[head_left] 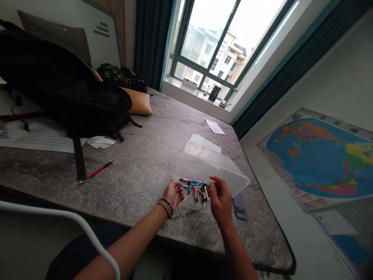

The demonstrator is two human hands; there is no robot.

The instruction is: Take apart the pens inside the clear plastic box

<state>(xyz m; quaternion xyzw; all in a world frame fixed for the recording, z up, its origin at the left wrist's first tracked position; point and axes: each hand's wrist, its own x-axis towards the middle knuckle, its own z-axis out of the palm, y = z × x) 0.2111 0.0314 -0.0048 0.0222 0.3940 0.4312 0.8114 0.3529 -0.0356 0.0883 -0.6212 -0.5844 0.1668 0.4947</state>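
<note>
A clear plastic tray (210, 165) lies on the grey mattress (145, 163) in front of me. Several small red, teal and black pens (196, 188) sit in a pile at its near end. My left hand (173, 193) rests palm-up at the left of the pile, fingers spread and curled slightly, touching the nearest pens. My right hand (220, 196) hovers at the right of the pile with fingers bent toward it; whether it pinches a pen I cannot tell.
A red pen (95, 172) lies alone to the left. A black backpack (61, 93), a tan pouch (139, 102), papers (43, 140) and crumpled tissue (100, 142) sit at the back left. A dark phone (240, 206) lies by the tray. A world map (320, 155) is on the right.
</note>
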